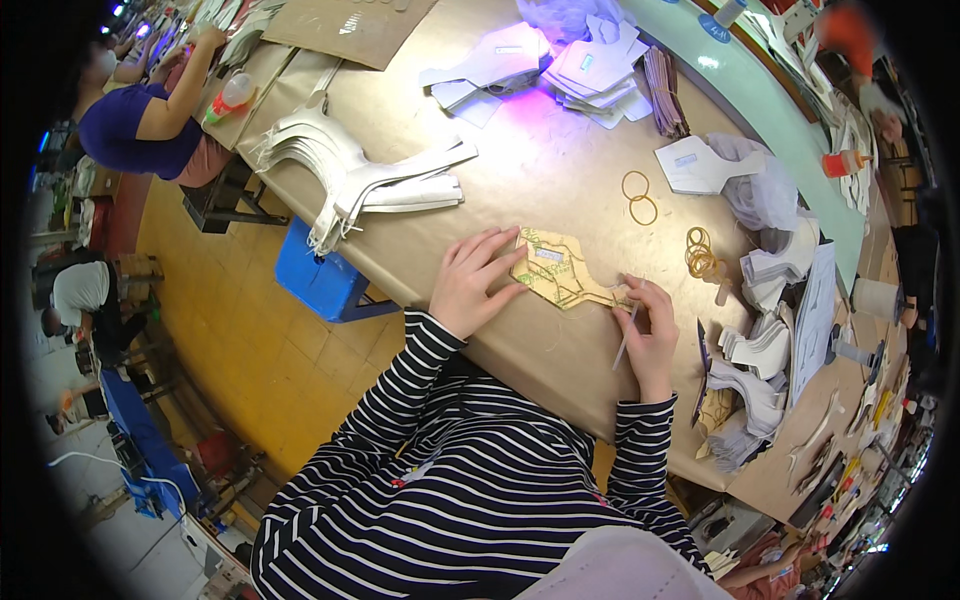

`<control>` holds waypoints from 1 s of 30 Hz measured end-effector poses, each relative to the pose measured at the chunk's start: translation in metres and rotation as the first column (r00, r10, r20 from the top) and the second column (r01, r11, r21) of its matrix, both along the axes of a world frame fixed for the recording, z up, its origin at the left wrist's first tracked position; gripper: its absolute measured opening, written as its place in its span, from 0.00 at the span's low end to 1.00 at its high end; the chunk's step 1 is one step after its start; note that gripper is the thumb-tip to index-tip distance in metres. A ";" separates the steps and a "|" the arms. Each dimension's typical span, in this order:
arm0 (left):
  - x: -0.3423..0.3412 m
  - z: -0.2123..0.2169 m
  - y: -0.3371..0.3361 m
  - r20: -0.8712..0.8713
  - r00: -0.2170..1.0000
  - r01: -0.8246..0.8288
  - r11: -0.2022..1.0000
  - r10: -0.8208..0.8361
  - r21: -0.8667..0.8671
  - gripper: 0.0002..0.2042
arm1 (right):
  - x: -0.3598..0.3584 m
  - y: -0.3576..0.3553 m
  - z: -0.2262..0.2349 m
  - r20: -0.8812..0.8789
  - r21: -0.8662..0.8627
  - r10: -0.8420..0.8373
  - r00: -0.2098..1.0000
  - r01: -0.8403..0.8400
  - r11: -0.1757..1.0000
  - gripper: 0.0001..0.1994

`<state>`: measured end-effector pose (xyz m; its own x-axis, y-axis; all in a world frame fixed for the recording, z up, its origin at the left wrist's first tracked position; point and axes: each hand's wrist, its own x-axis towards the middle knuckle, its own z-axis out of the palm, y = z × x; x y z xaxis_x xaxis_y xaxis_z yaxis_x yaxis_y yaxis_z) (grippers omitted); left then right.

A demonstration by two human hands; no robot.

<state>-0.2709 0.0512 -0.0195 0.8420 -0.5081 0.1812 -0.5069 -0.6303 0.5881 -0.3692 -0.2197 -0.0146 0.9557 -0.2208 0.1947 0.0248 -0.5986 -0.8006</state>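
Hands work nearest, striped sleeves leading up to them. The right hand is clamped on a thin pale pen-like tool, its tip at the near-right end of a flat tan cardboard pattern piece with green lines. The left hand lies open, fingers spread flat on the pattern's left edge, pinning it to the brown paper-covered table in the middle.

The one pattern piece looks light, thin and fairly stiff, likely to slide on the paper, so it is best held by pressing down or pinching an edge.

Right of it lie several yellow rubber bands, and two more farther off. To the far left sits one fanned stack of white curved cut pieces; farthest, a heap of pale lilac cut pieces.
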 end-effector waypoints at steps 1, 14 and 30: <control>0.000 0.000 0.000 0.009 1.000 0.001 1.000 -0.001 0.000 0.26 | -0.001 -0.001 0.000 0.002 0.034 -0.023 1.000 0.023 0.999 0.18; 0.001 -0.001 0.001 -0.014 1.000 -0.004 1.000 0.005 0.012 0.27 | -0.001 -0.005 -0.002 -0.008 -0.040 0.037 0.999 -0.037 0.999 0.16; 0.001 -0.001 0.001 0.003 1.000 -0.015 1.000 0.015 0.003 0.24 | -0.003 -0.010 0.003 -0.055 -0.020 0.012 0.998 -0.013 1.000 0.15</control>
